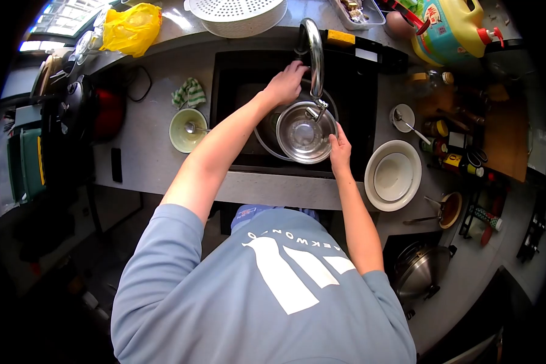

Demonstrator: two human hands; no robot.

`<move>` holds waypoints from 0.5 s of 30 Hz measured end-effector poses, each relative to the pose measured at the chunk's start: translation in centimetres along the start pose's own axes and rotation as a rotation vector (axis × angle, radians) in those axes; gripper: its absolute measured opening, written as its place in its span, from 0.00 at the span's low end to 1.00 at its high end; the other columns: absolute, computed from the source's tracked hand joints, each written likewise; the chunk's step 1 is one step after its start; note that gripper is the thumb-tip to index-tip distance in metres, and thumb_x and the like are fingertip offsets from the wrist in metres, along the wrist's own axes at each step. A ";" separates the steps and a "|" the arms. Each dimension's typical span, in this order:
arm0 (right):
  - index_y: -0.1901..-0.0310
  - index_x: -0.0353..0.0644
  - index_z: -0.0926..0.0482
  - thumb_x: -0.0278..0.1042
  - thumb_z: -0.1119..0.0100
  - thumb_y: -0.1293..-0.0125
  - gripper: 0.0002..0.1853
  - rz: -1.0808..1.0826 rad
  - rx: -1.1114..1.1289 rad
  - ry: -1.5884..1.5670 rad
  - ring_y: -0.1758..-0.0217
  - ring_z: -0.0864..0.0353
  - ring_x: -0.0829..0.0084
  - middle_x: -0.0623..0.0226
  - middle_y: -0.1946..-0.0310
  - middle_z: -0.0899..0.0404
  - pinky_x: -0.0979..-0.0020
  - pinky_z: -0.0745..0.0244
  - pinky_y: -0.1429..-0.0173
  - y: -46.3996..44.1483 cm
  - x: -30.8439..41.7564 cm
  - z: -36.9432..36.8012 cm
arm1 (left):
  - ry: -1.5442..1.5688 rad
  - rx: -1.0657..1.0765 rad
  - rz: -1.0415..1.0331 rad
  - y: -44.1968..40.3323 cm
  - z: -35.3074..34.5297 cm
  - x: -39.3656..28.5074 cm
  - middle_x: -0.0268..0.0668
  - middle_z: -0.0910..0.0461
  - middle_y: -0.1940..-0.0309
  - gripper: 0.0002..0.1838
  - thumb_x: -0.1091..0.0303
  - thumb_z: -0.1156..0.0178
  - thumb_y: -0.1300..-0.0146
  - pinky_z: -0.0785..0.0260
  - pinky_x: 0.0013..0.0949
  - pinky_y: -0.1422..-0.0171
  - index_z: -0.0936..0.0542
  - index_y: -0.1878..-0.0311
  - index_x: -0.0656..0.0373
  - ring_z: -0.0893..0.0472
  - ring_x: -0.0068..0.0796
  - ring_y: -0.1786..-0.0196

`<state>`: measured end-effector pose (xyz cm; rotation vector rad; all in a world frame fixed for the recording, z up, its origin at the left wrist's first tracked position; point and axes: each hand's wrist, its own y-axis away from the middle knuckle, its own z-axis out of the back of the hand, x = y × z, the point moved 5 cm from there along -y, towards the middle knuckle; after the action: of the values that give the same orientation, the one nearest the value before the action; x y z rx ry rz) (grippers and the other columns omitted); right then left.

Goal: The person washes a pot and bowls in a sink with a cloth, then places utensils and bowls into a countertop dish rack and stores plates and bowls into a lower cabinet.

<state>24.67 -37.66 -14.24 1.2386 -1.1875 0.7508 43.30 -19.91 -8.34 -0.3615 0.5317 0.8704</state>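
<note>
A shiny metal bowl (pixel 303 134) is under the curved chrome faucet (pixel 312 51) in the dark sink (pixel 236 65). My right hand (pixel 340 147) grips the bowl's right rim, thumb on the edge. Up at the base of the faucet, my left hand (pixel 288 82) has its fingers bent and close together; what they touch is too dark to make out. Beneath the metal bowl, the rim of a larger round vessel (pixel 262 142) shows.
Left of the sink are a green bowl (pixel 181 132) with a spoon and a striped cloth (pixel 190 93). On the right stand stacked white bowls (pixel 415 176), a small cup (pixel 397 124) and bottles. A white colander (pixel 236 25) sits behind the sink.
</note>
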 end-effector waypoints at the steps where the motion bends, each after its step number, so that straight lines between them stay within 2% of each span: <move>1: 0.32 0.29 0.37 0.22 0.52 0.31 0.25 -0.005 -0.005 -0.005 0.38 0.27 0.75 0.58 0.39 0.26 0.75 0.36 0.33 0.2 -0.2 -0.2 | 0.049 -0.080 -0.020 -0.7 0.2 -0.1 0.53 0.32 0.42 0.22 0.72 0.47 0.40 0.31 0.47 0.39 0.32 0.41 0.64 0.29 0.54 0.40; 3: 0.32 0.29 0.37 0.22 0.52 0.31 0.25 -0.007 -0.028 0.003 0.38 0.27 0.75 0.58 0.39 0.26 0.75 0.36 0.33 0.3 -0.6 -0.6 | 0.154 -0.187 -0.111 -1.6 0.2 -0.9 0.54 0.30 0.46 0.18 0.71 0.48 0.37 0.31 0.46 0.41 0.30 0.45 0.66 0.27 0.56 0.44; 6: 0.32 0.29 0.37 0.21 0.52 0.31 0.25 -0.002 -0.062 -0.005 0.38 0.26 0.74 0.58 0.40 0.26 0.75 0.37 0.33 0.1 -0.7 -0.7 | 0.129 0.070 0.064 -2.3 -0.1 -0.8 0.54 0.26 0.48 0.15 0.71 0.47 0.37 0.29 0.45 0.44 0.28 0.48 0.65 0.25 0.55 0.45; 9: 0.33 0.28 0.37 0.21 0.53 0.31 0.25 -0.006 -0.064 -0.029 0.39 0.26 0.74 0.58 0.40 0.25 0.75 0.36 0.34 -0.1 -0.7 -1.1 | 0.121 0.012 -0.017 -1.9 -0.4 -0.3 0.53 0.23 0.52 0.12 0.69 0.46 0.36 0.28 0.45 0.48 0.25 0.52 0.62 0.23 0.55 0.48; 12: 0.33 0.29 0.36 0.20 0.54 0.31 0.24 0.029 -0.047 0.060 0.39 0.25 0.74 0.58 0.40 0.25 0.75 0.35 0.35 -0.2 -0.5 -1.4 | 0.103 0.039 0.053 -2.4 0.1 -0.1 0.42 0.24 0.56 0.14 0.77 0.48 0.44 0.27 0.47 0.49 0.23 0.54 0.58 0.23 0.48 0.50; 15: 0.33 0.29 0.36 0.21 0.54 0.30 0.24 0.056 -0.052 0.054 0.40 0.25 0.75 0.57 0.41 0.24 0.76 0.35 0.36 -0.1 0.3 -1.7 | 0.096 0.032 0.109 -3.1 1.5 -0.6 0.40 0.22 0.62 0.10 0.75 0.46 0.44 0.27 0.46 0.54 0.20 0.59 0.55 0.21 0.47 0.57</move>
<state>25.27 -36.04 -13.82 1.1398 -1.1941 0.7854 45.87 -21.42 -6.49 -0.3490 0.6585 0.9524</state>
